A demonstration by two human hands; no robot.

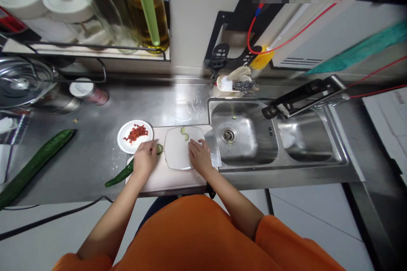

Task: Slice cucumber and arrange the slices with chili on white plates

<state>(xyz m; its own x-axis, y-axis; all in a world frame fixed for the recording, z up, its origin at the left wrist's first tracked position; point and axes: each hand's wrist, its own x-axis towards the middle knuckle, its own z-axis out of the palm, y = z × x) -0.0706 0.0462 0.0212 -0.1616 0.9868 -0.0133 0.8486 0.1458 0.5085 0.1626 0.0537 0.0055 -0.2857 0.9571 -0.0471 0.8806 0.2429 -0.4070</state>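
A white squarish plate (pixel 178 154) with a thin dark rim lies on a pale cutting board (pixel 178 183). Thin half-round cucumber slices (pixel 185 133) form a curve near its far edge. My right hand (pixel 201 156) is over the plate's right side, fingers apart, with nothing visible in them. My left hand (pixel 145 160) is on the board left of the plate, its fingers closed at a small group of cut cucumber slices (pixel 159 149); its grip is partly hidden. From under that hand a cucumber piece (pixel 120 175) sticks out to the left.
A round white plate (pixel 122 137) holds chopped red bits. A whole cucumber (pixel 38 163) lies farther left. A shiny broad blade (pixel 214 148) shows at the board's right edge, beside the double sink (pixel 248 154) and faucet (pixel 305 99). Bottles stand on a rack (pixel 95 53) above.
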